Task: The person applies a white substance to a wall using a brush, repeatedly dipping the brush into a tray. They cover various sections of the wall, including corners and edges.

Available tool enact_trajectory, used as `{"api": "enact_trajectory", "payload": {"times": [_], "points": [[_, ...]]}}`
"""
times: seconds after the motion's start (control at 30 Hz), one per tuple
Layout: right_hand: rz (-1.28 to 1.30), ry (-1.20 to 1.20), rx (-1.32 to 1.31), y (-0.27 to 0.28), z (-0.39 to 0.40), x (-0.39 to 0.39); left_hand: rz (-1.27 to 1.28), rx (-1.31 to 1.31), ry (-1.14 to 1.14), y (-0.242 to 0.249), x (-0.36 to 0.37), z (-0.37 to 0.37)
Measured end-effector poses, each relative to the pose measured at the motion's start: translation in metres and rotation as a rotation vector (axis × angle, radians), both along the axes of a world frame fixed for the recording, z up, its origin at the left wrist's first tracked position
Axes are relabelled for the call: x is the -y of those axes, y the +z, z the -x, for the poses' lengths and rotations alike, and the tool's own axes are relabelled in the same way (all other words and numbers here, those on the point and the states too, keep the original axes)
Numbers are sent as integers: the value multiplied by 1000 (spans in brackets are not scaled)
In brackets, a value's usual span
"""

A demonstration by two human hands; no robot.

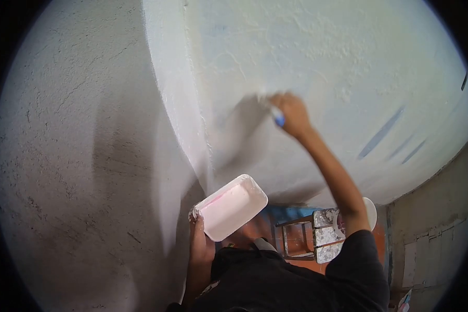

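Observation:
My left hand grips a shallow white rectangular tray by its left end, thumb over the rim. A faint pink streak runs along the tray's inner side, and its corner near the thumb is smeared. Higher up, my right hand is closed around a paintbrush whose blue handle end sticks out below the fist. The brush head points left at the pale wall and is blurred, so contact with the wall is hard to tell. Beside it, a bright white painted strip runs down the corner.
A rough grey wall rises on the left. Below my right arm stands a paint-spattered stool, with a white container partly hidden by that arm. Blue-grey streaks mark the pale wall. The floor is reddish.

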State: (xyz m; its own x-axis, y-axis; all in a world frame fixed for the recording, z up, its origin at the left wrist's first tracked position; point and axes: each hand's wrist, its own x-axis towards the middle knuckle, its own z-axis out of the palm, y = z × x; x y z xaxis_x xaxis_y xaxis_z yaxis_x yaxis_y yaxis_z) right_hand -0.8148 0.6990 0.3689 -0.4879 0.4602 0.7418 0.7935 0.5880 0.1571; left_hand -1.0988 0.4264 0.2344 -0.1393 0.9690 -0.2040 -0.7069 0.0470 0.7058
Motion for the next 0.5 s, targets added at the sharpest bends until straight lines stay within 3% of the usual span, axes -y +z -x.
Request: {"api": "enact_trajectory", "payload": {"times": [0.13, 0.23, 0.3, 0.37, 0.43, 0.5], "points": [[-330, -88, -98, 135, -15, -11, 27, -6, -8, 6, 0, -3], [-487, -76, -159, 169, -10, 1, 13, 26, -18, -4, -3, -2], [-472, -229, -26, 122, -10, -6, 4, 42, -19, -9, -4, -1], [-565, -257, 75, 40, -2, -17, 7, 42, -10, -10, -6, -2], [-366, -185, 94, -33, 9, -2, 13, 47, -4, -7, -6, -2], [-147, -103, 91, -58, 21, 21, 9, 36, -2, -6, -5, -1]]}}
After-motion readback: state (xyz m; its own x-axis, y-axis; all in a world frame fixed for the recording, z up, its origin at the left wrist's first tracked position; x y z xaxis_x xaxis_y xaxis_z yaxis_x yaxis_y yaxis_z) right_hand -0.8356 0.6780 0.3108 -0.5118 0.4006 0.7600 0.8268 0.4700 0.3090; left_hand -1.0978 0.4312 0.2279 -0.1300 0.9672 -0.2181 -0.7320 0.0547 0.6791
